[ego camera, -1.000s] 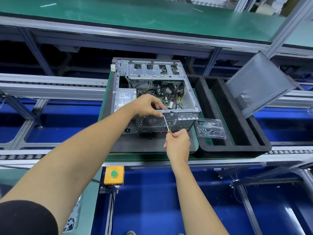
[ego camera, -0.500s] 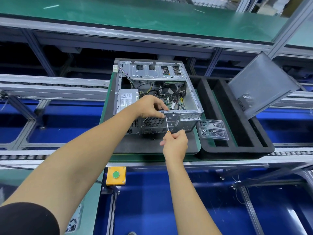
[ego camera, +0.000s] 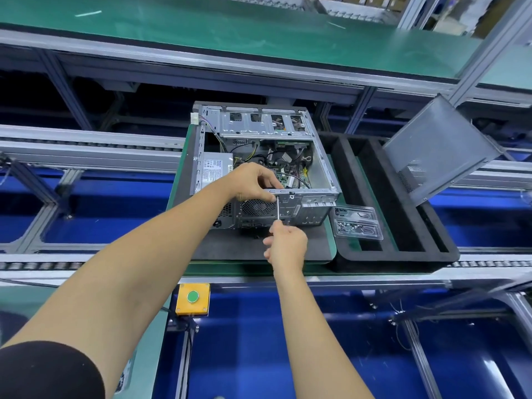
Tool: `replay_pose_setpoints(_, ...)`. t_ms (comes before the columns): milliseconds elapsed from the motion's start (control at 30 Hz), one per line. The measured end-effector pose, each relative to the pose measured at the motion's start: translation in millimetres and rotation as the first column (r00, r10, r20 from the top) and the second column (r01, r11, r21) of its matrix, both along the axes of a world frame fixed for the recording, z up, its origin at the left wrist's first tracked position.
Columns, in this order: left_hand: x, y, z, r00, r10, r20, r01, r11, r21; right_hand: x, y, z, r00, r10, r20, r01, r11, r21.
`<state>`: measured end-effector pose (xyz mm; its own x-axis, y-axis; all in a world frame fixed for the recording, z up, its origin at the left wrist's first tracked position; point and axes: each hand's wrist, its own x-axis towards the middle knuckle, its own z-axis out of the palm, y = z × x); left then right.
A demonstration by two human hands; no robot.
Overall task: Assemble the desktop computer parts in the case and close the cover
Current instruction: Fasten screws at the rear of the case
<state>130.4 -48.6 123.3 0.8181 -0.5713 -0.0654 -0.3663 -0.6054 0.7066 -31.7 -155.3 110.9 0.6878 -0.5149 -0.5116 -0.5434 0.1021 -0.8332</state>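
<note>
With the open case (ego camera: 259,168) lying on the grey mat (ego camera: 259,249), the left hand (ego camera: 253,182) pinches its rear rim while the right hand (ego camera: 286,246) grips the screwdriver (ego camera: 277,208): hold the shaft square and press firmly as it turns

One head-worn wide-angle view looks forward and down, fairly near the open case (ego camera: 259,168) on the conveyor.

Lighting: bright, even, overhead; shadows soft, deep under upper green conveyor belt (ego camera: 230,30). Glare: faint streaks on belt. Distortion: wide-angle bowing at edges (rails curve). Focus: centre sharp; forearms, corners slightly soft.
</note>
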Motion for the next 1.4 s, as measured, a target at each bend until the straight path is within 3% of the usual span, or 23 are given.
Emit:
replay_pose_setpoints(100,-0.2,-0.3,-0.4,1.0,0.007,-0.005,-0.007,1.0,0.001,-5.4,1.9,-4.5,0.991,0.134,-0.009,-0.123,0.877,-0.465)
replay_pose_setpoints(133,0.2,-0.4,-1.1,1.0,0.01,-0.002,-0.01,1.0,0.0,-6.3,0.8,-6.2,0.988,0.157,0.0,-0.135,0.852,-0.506)
replay_pose_setpoints(167,0.0,-0.6,-1.5,1.0,0.011,-0.001,-0.011,1.0,-0.002,-6.0,-2.6,-8.4,0.986,0.164,0.037,-0.131,0.886,-0.445)
replay_pose_setpoints(200,-0.4,-0.7,-1.5,1.0,0.011,0.0,-0.011,1.0,-0.001,-4.2,-7.2,-9.3,0.988,0.125,0.096,-0.099,0.966,-0.24)
replay_pose_setpoints(233,0.1,-0.3,-1.4,1.0,0.01,0.003,-0.01,1.0,0.004,0.4,-12.4,-8.9,0.991,0.048,0.124,-0.057,0.996,0.073)
replay_pose_setpoints(267,0.8,0.0,-1.9,1.0,0.01,0.004,-0.01,1.0,0.007,3.7,-19.0,-6.7,0.996,-0.017,0.092,-0.022,0.913,0.408)
replay_pose_setpoints(300,1.2,0.1,-2.3,1.0,0.01,0.003,-0.01,1.0,0.007,4.0,-26.6,-4.2,0.998,-0.05,0.044,0.008,0.745,0.667)
replay_pose_setpoints(367,1.4,-0.3,-1.1,1.0,0.005,0.001,-0.005,1.0,0.003,4.0,-38.5,-2.7,0.998,-0.06,-0.011,0.039,0.483,0.875)
replay_pose_setpoints(433,1.5,-0.3,-0.9,1.0,-0.002,-0.001,0.002,1.0,0.002,1.2,-42.3,-5.1,0.999,-0.049,-0.017,0.036,0.416,0.908)
replay_pose_setpoints(567,-2.6,1.5,-1.3,0.999,-0.024,0.022,0.024,1.0,0.001,-0.6,-38.0,-4.1,0.999,-0.021,-0.031,0.038,0.492,0.87)
replay_pose_setpoints(667,-6.4,2.3,-0.7,0.997,-0.038,0.06,0.036,0.999,0.026,1.0,-38.1,1.0,0.999,-0.014,-0.034,0.035,0.61,0.791)
replay_pose_setpoints(800,-9.6,3.1,-1.2,0.993,-0.008,0.118,-0.003,0.996,0.09,2.8,-31.7,4.4,1.0,0.012,0.005,-0.013,0.883,0.468)
replay_pose_setpoints(900,-12.1,3.8,-2.1,0.992,0.005,0.129,-0.014,0.997,0.07,4.5,-27.3,0.4,0.994,0.054,0.097,-0.07,0.981,0.179)
replay_pose_setpoints(967,-11.8,3.5,-2.4,0.993,0.011,0.115,-0.017,0.999,0.05,5.0,-29.3,-1.9,0.995,0.031,0.1,-0.054,0.97,0.239)
replay_pose_setpoints(1000,-12.1,2.9,-2.4,0.993,0.014,0.117,-0.02,0.999,0.047,5.6,-32.0,-1.7,0.998,0.01,0.065,-0.035,0.919,0.392)
replay_pose_setpoints(1067,-15.0,2.3,-1.4,0.992,0.017,0.127,-0.023,0.999,0.048,6.9,-38.0,-0.5,1.0,-0.013,-0.014,0.019,0.691,0.723)
replay_pose_setpoints(1133,-16.4,2.5,-1.7,0.99,0.023,0.136,-0.031,0.998,0.061,8.1,-43.4,-3.3,1.0,0.005,-0.02,0.014,0.563,0.826)
replay_pose_setpoints(1200,-19.9,1.8,-2.1,0.985,0.022,0.173,-0.039,0.995,0.096,7.2,-44.5,-6.7,0.999,0.05,0.004,-0.033,0.6,0.799)
replay_pose_setpoints(1267,-27.3,1.3,-9.3,0.933,0.026,0.359,-0.086,0.984,0.154,4.2,-45.3,-11.1,0.996,0.088,0.023,-0.076,0.672,0.736)
replay_pose_setpoints(1333,-47.4,1.3,-27.1,0.801,0.077,0.593,-0.207,0.966,0.155,-0.9,-48.6,-19.1,0.989,0.143,0.028,-0.125,0.736,0.666)
replay_pose_setpoints(1400,-78.2,-1.2,-54.9,0.678,0.255,0.69,-0.337,0.941,-0.017,-8.0,-54.7,-31.2,0.977,0.212,0.026,-0.187,0.79,0.583)
